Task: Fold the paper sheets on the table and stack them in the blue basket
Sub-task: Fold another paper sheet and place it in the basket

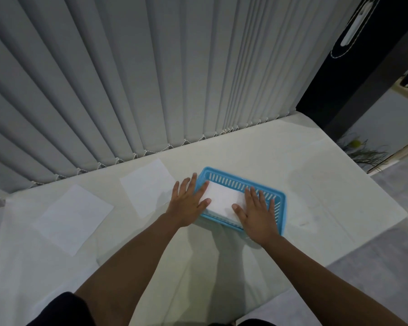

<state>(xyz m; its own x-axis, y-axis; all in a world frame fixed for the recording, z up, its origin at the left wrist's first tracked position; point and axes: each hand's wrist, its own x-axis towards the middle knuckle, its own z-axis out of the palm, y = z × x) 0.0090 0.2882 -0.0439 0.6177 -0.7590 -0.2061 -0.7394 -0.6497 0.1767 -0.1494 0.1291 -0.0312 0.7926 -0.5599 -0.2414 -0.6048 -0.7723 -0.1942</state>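
A blue basket (233,178) with slotted walls stands on the white table (316,196), slightly right of centre. Folded white paper (224,200) lies stacked inside it. My left hand (187,204) rests flat over the basket's left rim, fingers spread, fingertips on the paper's left edge. My right hand (257,212) lies flat on the paper's right part, fingers spread toward the far wall. Two unfolded white sheets lie on the table: one (149,187) just left of the basket, another (73,217) farther left.
Grey vertical blinds (127,78) hang along the table's far edge. A dark panel (353,78) stands at the back right. The table's right edge drops to a grey floor (391,267).
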